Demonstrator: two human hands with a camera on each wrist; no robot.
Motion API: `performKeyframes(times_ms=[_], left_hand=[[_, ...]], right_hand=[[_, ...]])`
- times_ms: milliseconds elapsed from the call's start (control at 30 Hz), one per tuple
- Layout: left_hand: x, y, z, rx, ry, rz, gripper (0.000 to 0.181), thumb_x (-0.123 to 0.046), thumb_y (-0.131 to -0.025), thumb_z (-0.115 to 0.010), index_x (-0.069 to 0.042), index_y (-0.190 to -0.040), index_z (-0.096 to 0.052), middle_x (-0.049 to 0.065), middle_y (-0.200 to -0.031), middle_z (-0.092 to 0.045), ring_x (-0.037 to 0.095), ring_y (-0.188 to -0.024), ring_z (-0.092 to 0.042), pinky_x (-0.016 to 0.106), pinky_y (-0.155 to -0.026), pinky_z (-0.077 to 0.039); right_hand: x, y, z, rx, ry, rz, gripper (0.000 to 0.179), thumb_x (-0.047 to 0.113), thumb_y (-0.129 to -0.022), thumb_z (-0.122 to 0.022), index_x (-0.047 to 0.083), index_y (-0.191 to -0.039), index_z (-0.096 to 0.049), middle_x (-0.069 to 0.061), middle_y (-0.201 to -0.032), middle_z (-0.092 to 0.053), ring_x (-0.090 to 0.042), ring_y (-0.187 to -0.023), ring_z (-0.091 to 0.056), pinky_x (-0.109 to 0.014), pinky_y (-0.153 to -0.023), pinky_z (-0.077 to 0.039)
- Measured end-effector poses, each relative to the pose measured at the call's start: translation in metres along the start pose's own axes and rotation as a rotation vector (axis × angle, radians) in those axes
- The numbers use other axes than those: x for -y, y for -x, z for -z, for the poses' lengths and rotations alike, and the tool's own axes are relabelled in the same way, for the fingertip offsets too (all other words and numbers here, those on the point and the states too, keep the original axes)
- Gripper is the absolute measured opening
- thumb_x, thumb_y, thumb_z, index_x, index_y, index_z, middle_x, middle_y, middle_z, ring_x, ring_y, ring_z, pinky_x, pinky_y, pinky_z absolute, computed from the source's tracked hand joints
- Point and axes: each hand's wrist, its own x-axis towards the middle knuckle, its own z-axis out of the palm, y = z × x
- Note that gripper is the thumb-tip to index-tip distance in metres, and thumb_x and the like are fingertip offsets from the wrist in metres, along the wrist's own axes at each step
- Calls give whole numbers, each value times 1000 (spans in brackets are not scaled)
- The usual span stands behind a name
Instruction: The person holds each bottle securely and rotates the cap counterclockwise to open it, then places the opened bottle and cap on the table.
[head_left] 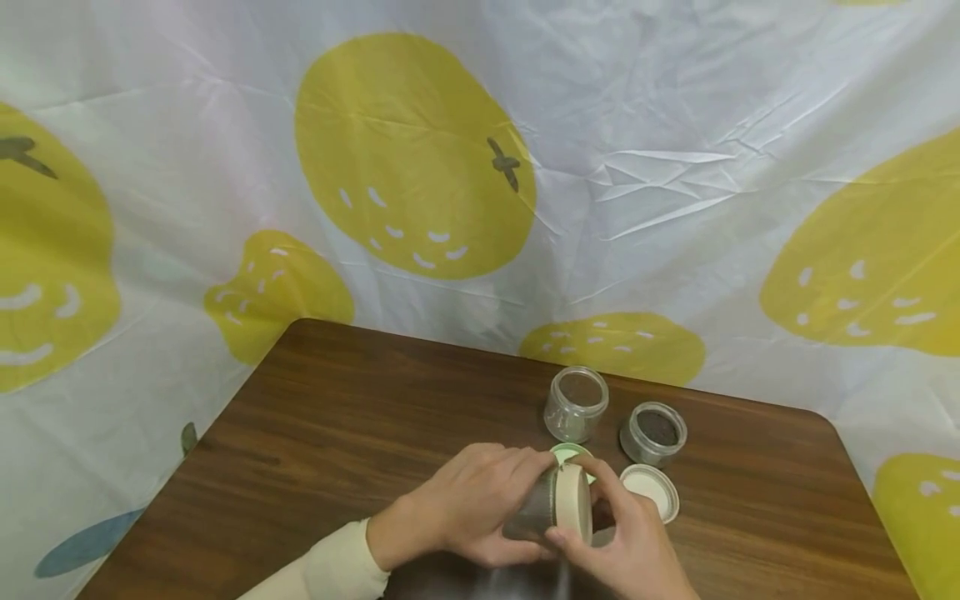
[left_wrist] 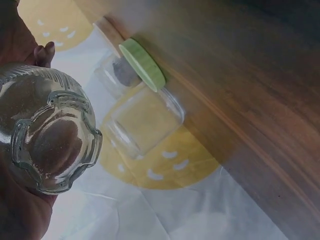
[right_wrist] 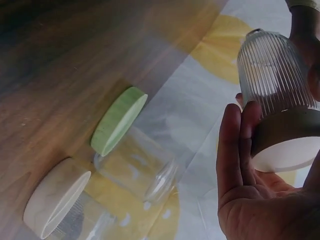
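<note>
A ribbed glass jar (right_wrist: 275,72) lies tilted between my two hands above the table, its round pale lid (head_left: 573,502) facing right in the head view. My left hand (head_left: 480,504) grips the jar's glass body (head_left: 531,515). Fingers and thumb of my right hand (head_left: 630,533) hold the lid by its rim. In the right wrist view the lid sits at the jar's mouth; whether it is screwed tight cannot be told. The left wrist view shows the jar's lobed glass base (left_wrist: 55,145). Its contents are hard to make out.
Beyond the hands stand a clear open jar (head_left: 574,410) and a smaller jar with dark contents (head_left: 652,435). A green lid (right_wrist: 120,121), partly behind my fingers in the head view, and a cream lid (head_left: 651,492) lie nearer. A lemon-print curtain (head_left: 637,100) borders the brown table (head_left: 360,400).
</note>
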Motion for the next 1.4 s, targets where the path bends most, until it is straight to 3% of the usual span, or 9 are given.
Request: performKeyframes(times_ms=[267, 567, 833, 1133, 1400], left_hand=[[0, 3, -3, 27, -23, -11, 87, -78, -81, -65, -8, -132, -58, -8, -102, -67, 6, -73, -59, 24, -63, -52], [1, -1, -2, 53, -25, -58, 85, -76, -84, -63, -7, -132, -56, -9, -95, -63, 4, -69, -55, 21, -59, -49], [1, -3, -7, 71, 23, -34, 85, -74, -82, -66, -8, -134, -55, -10, -94, -61, 2, -69, -51, 22, -60, -49], [2, -5, -6, 83, 20, -56, 84, -73, -81, -67, -8, -134, -56, -10, -95, -62, 1, -69, -52, 19, -61, -49], [1, -2, -5, 158, 159, -8, 83, -74, -87, -65, -11, -140, -54, -12, -109, -71, -5, -78, -60, 14, -65, -52]], right_hand=[[-9, 3, -2, 15, -33, 92, 76, 37, -79, -92, 19, -144, -56, 19, -83, -74, 7, -76, -67, -16, -67, -53], [-19, 9, -2, 51, -29, 114, 84, 31, -77, -93, 18, -149, -52, 19, -92, -74, 5, -82, -70, -15, -75, -57], [-23, 9, 0, 32, -23, 157, 90, 29, -76, -95, 15, -154, -51, 17, -100, -74, 3, -87, -71, -12, -79, -56], [-25, 11, 2, 28, -42, 167, 95, 28, -73, -96, 12, -155, -51, 9, -113, -77, -3, -93, -75, -12, -86, -55], [-27, 11, 5, 15, 12, 278, 98, 35, -69, -98, 10, -153, -53, 3, -139, -69, -5, -116, -67, -14, -95, -50]])
